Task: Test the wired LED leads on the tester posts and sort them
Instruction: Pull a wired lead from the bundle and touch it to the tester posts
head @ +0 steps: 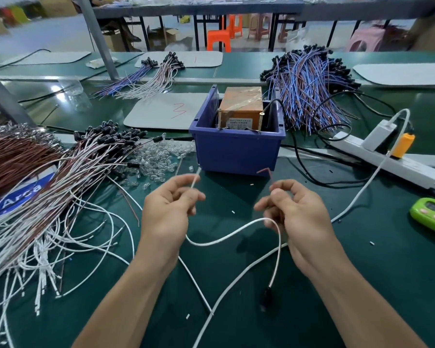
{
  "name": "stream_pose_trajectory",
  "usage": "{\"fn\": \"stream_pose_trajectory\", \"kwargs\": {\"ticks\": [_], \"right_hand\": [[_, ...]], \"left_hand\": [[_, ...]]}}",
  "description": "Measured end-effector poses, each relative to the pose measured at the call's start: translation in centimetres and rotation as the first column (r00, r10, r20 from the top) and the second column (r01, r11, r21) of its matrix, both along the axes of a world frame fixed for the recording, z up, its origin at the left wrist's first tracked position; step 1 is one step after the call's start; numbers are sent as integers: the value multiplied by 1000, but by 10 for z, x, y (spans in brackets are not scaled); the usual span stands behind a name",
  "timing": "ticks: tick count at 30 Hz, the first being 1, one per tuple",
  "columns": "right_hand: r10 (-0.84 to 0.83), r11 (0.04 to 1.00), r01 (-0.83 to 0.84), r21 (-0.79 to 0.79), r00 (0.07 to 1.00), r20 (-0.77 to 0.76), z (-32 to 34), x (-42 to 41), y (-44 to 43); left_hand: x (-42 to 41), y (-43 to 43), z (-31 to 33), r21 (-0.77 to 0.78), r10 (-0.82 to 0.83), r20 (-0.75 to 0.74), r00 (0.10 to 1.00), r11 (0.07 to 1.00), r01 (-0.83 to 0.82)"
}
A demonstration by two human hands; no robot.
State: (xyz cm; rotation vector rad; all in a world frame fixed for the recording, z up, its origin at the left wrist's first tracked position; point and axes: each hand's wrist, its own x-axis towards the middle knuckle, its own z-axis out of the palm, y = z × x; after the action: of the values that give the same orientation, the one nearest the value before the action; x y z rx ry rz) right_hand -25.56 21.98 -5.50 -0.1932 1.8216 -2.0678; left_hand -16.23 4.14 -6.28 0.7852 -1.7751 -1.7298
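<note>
Red "3" on mat (148,116); "Arca" on packet (23,194)

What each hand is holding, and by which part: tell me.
Left hand pinches the white lead below its bare tip; right hand pinches the brown lead near its bent end. The black LED end is untouched.

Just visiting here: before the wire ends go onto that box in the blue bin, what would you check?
1. Left hand pinches the white wire end: ok.
2. Right hand pinches the brown wire end: ok.
3. The two ends kept apart: ok.
4. Ends touching the posts on the box: not ok, both are short of the blue bin.
5. Box switched on: cannot tell.
</note>
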Motion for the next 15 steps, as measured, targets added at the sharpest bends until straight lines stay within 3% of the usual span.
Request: {"fn": "stream_pose_trajectory", "kwargs": {"ticks": [5,8,15], "right_hand": [[10,1000,-5,28,989,-148,22,-18,4],[-84,996,89,11,970,-230,32,-30,-2],[-225,974,226,-25,943,-245,27,-41,-17]], "left_hand": [[-15,-19,32,-128,38,-27,999,991,-41],[-31,-25,47,-187,127,-51,991,973,-134],[-62,-19,35,-294,306,-63,950,904,-311]]}}
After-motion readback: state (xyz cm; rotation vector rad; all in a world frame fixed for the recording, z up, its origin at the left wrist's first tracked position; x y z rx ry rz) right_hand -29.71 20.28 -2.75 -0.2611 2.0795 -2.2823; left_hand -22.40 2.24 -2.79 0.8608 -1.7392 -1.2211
